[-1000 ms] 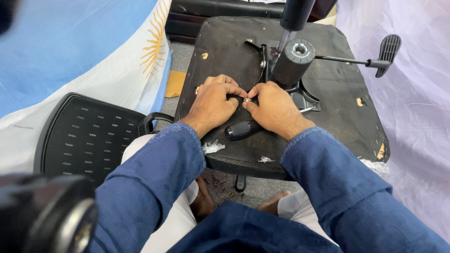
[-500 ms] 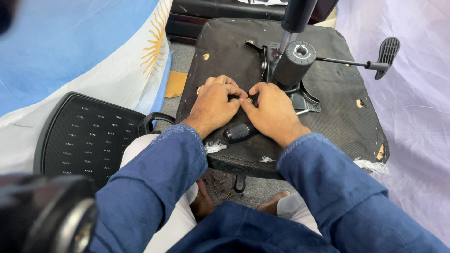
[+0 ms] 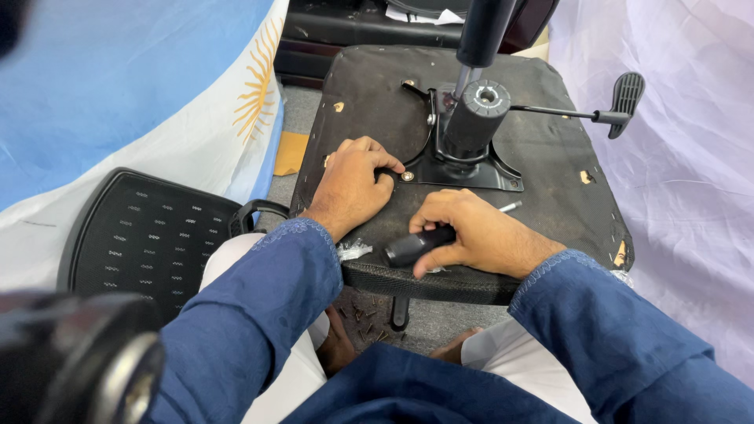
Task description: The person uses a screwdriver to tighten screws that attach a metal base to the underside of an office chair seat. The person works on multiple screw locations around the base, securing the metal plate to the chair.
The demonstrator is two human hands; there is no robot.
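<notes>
Seat (image 3: pixel 542 169) lies upturned; our left hand (image 3: pixel 353 184) curls its fingertips at the plate's (image 3: pixel 471 174) left edge. Our right hand (image 3: pixel 479 235) grips a screwdriver (image 3: pixel 412 245) near the seat's front edge, bare seat to its right.

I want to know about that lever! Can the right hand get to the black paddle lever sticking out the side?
Probably yes: the right hand holds a screwdriver, but nothing lies between it and the lever.

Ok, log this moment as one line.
left hand: fingertips on black metal seat plate | right hand: gripping black-handled screwdriver | upturned black chair seat
</notes>
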